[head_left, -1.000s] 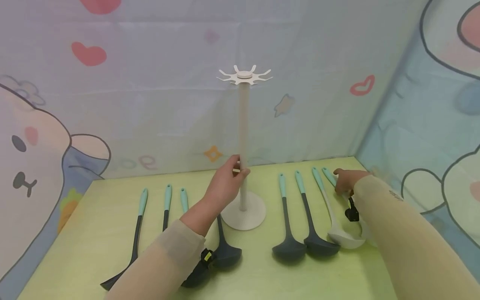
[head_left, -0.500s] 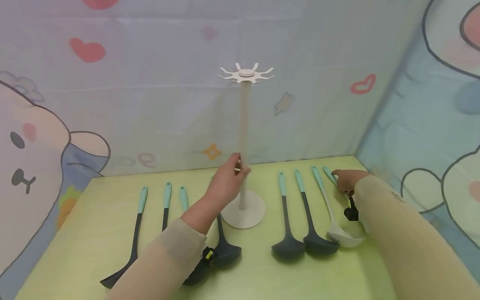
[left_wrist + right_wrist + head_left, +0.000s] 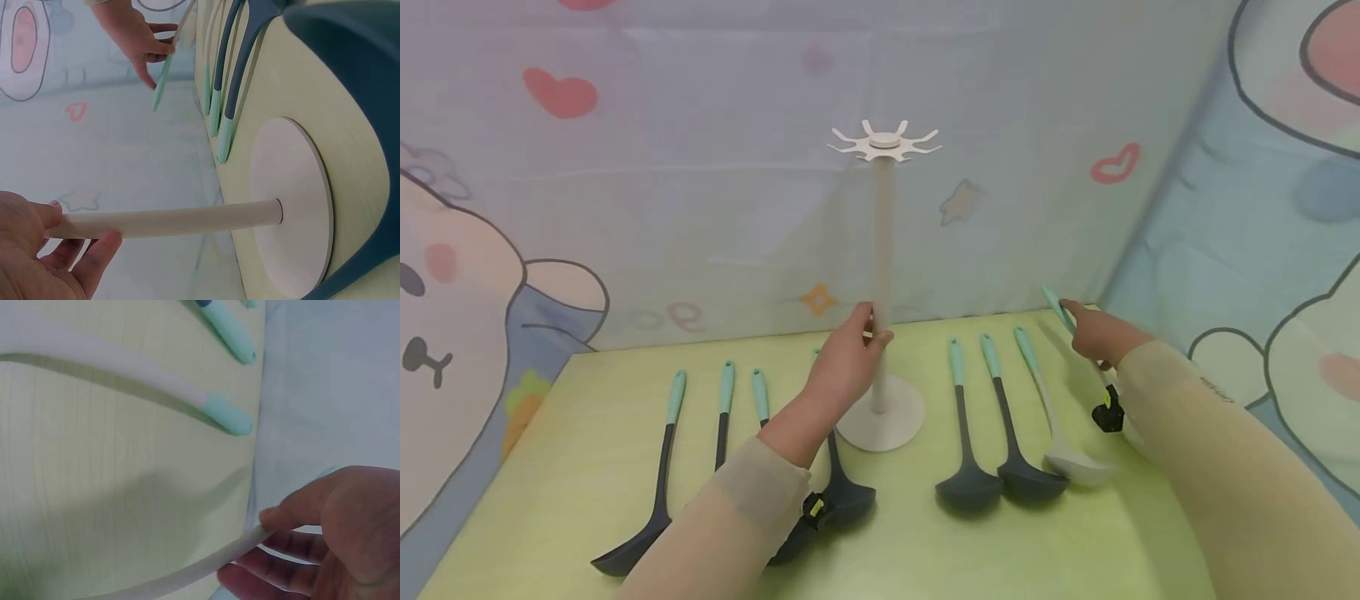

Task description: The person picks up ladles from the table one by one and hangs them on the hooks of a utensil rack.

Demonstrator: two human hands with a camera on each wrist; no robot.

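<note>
Utensil (image 3: pixel 1058 310) w/ mint handle now off table (image 3: pixel 917 533), handle end raised vs a sec ago; R hand (image 3: pixel 1093 332) pinches it, head prob hidden behind arm. L hand (image 3: pixel 844 358) grips rack pole (image 3: pixel 882 250), unmoved.

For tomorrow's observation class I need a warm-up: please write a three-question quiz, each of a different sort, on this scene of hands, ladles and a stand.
1. True or false: the left hand grips the pole of the white stand.
2. Multiple choice: the right hand pinches a utensil by its (A) bowl, (B) mint handle, (C) hook.
3. Short answer: do any utensils hang from the hook crown at the top of the stand?

Key
1. True; the fingers and thumb curl round the pole, as the left wrist view also shows.
2. B; the handle end is lifted off the green table.
3. No; the hooks are bare, and the other utensils lie on the table.
</note>
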